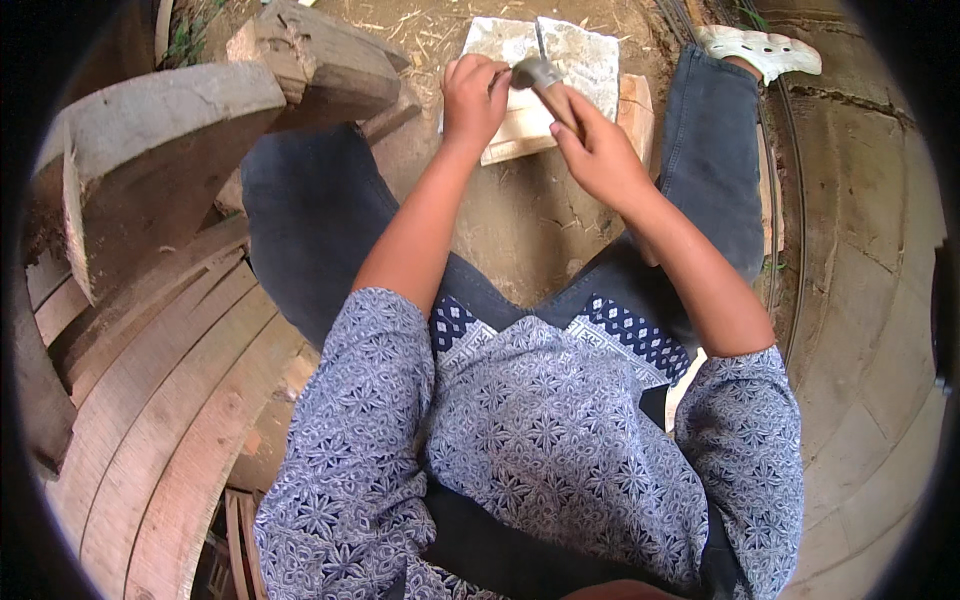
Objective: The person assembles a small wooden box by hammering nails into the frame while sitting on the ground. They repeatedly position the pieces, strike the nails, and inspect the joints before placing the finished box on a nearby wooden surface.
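My right hand [603, 152] is wrapped round the wooden handle of a hammer [537, 74], its metal head close to the fingers of my left hand [472, 105]. Those fingers are pinched together; a thin dark bit shows at their tips, too small to name. Below both hands lies a pale wooden block [518, 134], its top partly hidden by them. Whitish rough slabs [582, 52] lie just beyond, at the far side between my feet.
Large sawn timbers [170, 105] stand at the left, with long planks [165, 420] stacked below them. Another wood piece [635, 108] lies right of the slabs. Shavings [420, 35] litter the dirt ground. A white clog [765, 50] is at the far right, by a dark cable [797, 190].
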{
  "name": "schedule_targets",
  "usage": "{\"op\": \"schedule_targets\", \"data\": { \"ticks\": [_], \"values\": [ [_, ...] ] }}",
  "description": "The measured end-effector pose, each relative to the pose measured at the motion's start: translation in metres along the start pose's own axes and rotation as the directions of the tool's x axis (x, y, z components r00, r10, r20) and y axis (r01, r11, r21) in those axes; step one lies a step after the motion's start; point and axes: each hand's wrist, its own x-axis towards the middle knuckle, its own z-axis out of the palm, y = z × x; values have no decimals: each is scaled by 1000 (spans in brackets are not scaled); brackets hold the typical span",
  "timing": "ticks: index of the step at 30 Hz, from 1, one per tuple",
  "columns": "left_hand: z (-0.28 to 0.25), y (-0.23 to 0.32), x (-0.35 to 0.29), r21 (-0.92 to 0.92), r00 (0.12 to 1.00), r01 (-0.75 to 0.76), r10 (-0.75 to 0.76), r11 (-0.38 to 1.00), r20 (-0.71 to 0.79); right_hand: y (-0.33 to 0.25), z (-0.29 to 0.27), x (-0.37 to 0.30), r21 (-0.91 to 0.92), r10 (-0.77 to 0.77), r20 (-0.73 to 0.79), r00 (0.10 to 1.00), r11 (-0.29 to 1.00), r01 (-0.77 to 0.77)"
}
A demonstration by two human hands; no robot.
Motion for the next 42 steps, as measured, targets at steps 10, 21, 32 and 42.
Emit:
{"op": "schedule_targets", "data": {
  "ticks": [10,21,32,42],
  "values": [
    [5,-6,0,-88,994,106,-104,990,27,-43,-13,14,111,-184,-261,948,969,219],
    [4,-6,0,-27,999,40,-40,999,-11,-44,-2,10,92,-135,-155,979,984,151],
    [5,-3,3,-29,999,44,-45,999,-10,-50,3,13,163,-135,-248,959,970,179],
    [-1,-8,0,6,997,61,-61,998,48,-37,1,14,155,-76,-173,982,983,103]
  ]
}}
